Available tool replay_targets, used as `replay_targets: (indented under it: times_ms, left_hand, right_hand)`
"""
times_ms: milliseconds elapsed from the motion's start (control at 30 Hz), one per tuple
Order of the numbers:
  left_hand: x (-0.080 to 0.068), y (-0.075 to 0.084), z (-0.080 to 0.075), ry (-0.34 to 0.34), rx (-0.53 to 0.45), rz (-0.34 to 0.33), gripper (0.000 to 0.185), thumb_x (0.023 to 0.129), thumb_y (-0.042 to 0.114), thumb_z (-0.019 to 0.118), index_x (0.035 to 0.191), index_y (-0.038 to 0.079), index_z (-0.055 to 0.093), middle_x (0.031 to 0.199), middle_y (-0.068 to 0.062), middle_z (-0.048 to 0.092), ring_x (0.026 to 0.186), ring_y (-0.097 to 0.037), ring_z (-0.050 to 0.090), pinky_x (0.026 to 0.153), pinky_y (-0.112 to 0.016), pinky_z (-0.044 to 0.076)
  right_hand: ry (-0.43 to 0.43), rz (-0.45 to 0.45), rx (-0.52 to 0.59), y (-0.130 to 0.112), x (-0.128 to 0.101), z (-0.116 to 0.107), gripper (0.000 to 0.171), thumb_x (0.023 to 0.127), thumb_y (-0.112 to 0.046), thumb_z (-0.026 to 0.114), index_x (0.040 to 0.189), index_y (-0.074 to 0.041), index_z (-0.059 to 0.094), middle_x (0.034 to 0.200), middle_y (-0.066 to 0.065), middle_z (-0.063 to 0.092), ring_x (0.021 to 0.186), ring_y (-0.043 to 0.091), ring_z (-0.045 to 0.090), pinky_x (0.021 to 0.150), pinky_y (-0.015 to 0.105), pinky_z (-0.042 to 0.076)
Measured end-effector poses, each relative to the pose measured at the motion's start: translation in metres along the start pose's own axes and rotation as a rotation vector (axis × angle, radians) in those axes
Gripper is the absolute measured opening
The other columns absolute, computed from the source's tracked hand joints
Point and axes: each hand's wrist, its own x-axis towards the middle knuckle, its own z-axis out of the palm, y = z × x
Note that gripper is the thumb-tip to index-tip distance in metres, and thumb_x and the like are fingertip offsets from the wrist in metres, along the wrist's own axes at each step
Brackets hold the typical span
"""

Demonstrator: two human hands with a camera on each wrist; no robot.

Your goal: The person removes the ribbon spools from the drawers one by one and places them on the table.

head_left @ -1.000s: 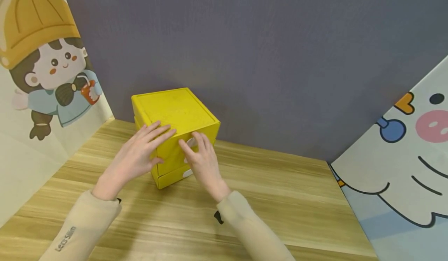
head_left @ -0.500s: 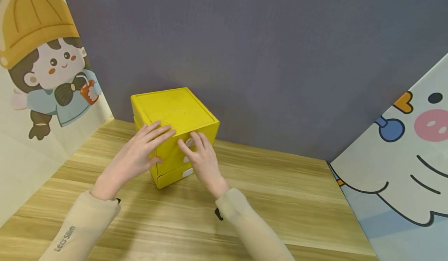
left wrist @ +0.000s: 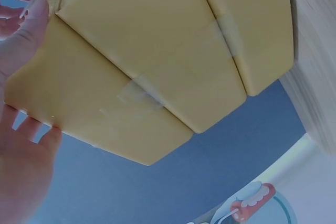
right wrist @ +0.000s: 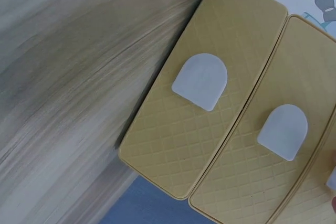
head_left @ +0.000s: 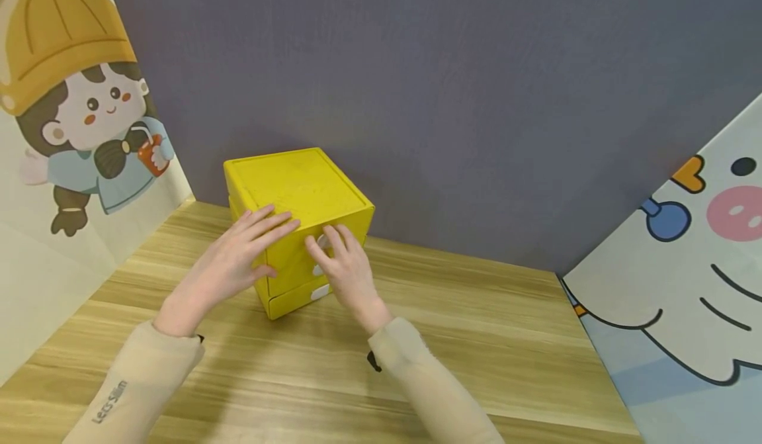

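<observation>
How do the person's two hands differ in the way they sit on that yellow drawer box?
The left hand lies flat with straight fingers over the top front corner of the yellow drawer box; the right hand is on the drawer front. The left hand's fingers reach onto the lid, while the right hand's fingertips sit at the top drawer's white handle. Both touch the box, and both arms wear beige sleeves.
</observation>
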Motion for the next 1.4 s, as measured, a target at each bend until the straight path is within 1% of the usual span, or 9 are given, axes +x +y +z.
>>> replay_targets:
  times_ms: [267,500,600,733,800,900,1000,1200,1400]
  left_hand:
    - [0.001,-0.005,-0.002,-0.009,0.032,0.035,0.097,0.049,0.009,0.091,0.137,0.012,0.051,0.141,-0.013,0.052,0.132,-0.039,0.043,0.111,-0.057,0.037]
    - [-0.001,-0.006,-0.003,-0.025,0.041,0.047,0.100,0.048,0.009,0.090,0.139,0.014,0.049,0.142,-0.011,0.051,0.132,-0.038,0.042,0.112,-0.055,0.037]
    - [-0.001,-0.005,-0.003,-0.030,0.034,0.045,0.100,0.049,0.008,0.089,0.140,0.015,0.048,0.142,-0.011,0.051,0.133,-0.038,0.042,0.112,-0.055,0.037]
    - [0.000,-0.005,-0.004,-0.035,0.021,0.038,0.100,0.051,0.006,0.089,0.141,0.015,0.047,0.143,-0.012,0.050,0.133,-0.039,0.041,0.113,-0.055,0.036]
    - [0.000,-0.005,-0.004,-0.040,0.016,0.033,0.099,0.052,0.005,0.088,0.141,0.015,0.047,0.143,-0.011,0.050,0.134,-0.039,0.041,0.114,-0.055,0.035]
    - [-0.001,-0.005,-0.004,-0.041,0.012,0.028,0.099,0.052,0.004,0.088,0.141,0.015,0.047,0.143,-0.011,0.050,0.135,-0.039,0.040,0.115,-0.054,0.034]
    - [-0.002,-0.005,-0.005,-0.044,0.004,0.018,0.099,0.052,0.003,0.088,0.141,0.015,0.047,0.143,-0.011,0.050,0.135,-0.039,0.039,0.116,-0.054,0.032]
    - [-0.002,-0.005,-0.005,-0.053,-0.015,0.005,0.097,0.054,0.002,0.087,0.141,0.015,0.048,0.143,-0.011,0.050,0.137,-0.039,0.038,0.116,-0.055,0.032]
    - [-0.002,-0.005,-0.006,-0.055,-0.033,0.000,0.096,0.054,0.002,0.087,0.141,0.015,0.048,0.144,-0.012,0.050,0.137,-0.039,0.037,0.117,-0.054,0.030]
  right_hand:
    - [0.026,-0.002,0.016,0.002,-0.002,-0.003,0.033,0.081,0.005,0.066,0.104,-0.017,0.058,0.106,0.006,0.058,0.099,0.024,0.058,0.081,0.026,0.059]
    - [0.084,-0.025,0.036,0.003,-0.006,-0.006,0.031,0.080,0.008,0.063,0.099,-0.015,0.061,0.101,0.007,0.059,0.094,0.024,0.058,0.083,0.026,0.058]
    - [0.096,-0.026,0.039,0.005,-0.009,-0.010,0.032,0.077,0.009,0.063,0.098,-0.015,0.062,0.100,0.007,0.060,0.093,0.024,0.059,0.082,0.026,0.058]
    - [0.106,-0.032,0.033,0.006,-0.013,-0.016,0.029,0.077,0.006,0.065,0.098,-0.015,0.063,0.100,0.007,0.061,0.093,0.024,0.060,0.079,0.027,0.058]
    - [0.113,-0.039,0.030,0.006,-0.015,-0.018,0.027,0.080,0.005,0.063,0.098,-0.015,0.063,0.099,0.007,0.061,0.092,0.024,0.060,0.079,0.028,0.058]
    - [0.120,-0.051,0.020,0.007,-0.017,-0.022,0.024,0.086,0.004,0.057,0.098,-0.015,0.064,0.100,0.008,0.061,0.092,0.024,0.060,0.078,0.029,0.058]
    - [0.124,-0.062,0.013,0.007,-0.018,-0.024,0.023,0.089,0.004,0.054,0.098,-0.015,0.064,0.099,0.008,0.061,0.092,0.023,0.059,0.078,0.030,0.057]
    - [0.119,-0.077,0.032,0.008,-0.022,-0.031,0.022,0.086,0.003,0.060,0.098,-0.014,0.064,0.097,0.009,0.061,0.090,0.024,0.058,0.079,0.030,0.057]
    - [0.115,-0.057,0.053,0.008,-0.024,-0.038,0.021,0.085,0.003,0.060,0.097,-0.013,0.064,0.096,0.009,0.062,0.092,0.026,0.059,0.087,0.035,0.057]
